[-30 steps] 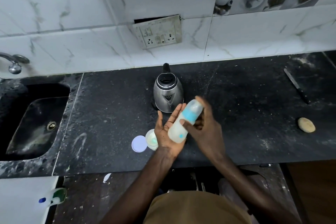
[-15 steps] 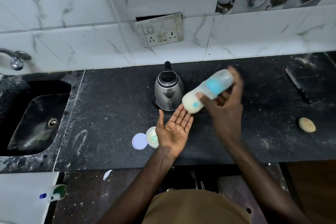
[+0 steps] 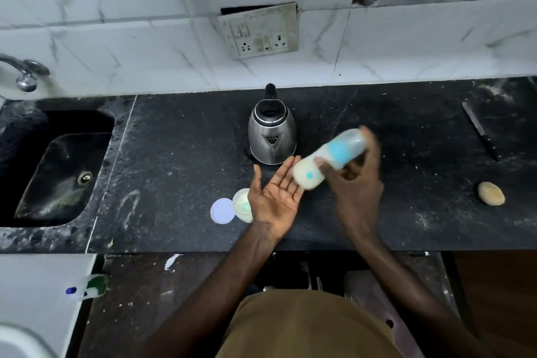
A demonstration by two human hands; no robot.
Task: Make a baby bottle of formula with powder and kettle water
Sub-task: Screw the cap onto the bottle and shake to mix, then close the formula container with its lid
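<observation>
My right hand (image 3: 356,183) grips a baby bottle (image 3: 328,158) with a blue band and milky liquid in it. The bottle is tilted, blurred by motion, its whitish base low at the left and its capped end up at the right. The base touches the fingers of my left hand (image 3: 276,195), which is held flat, palm up, holding nothing. A steel kettle (image 3: 271,136) stands just behind my hands on the black counter (image 3: 180,160). A small open powder tub (image 3: 242,206) and its round white lid (image 3: 222,211) sit to the left of my left hand.
A black sink (image 3: 58,166) with a tap (image 3: 24,73) lies at the far left. A knife (image 3: 481,131) and a small tan lump (image 3: 491,193) are on the counter's right side. A wall socket (image 3: 260,32) hangs above the kettle.
The bottle swung up and right away from my left palm, then came back down. Its base now meets my left fingers again. My left hand stayed flat and in place.
</observation>
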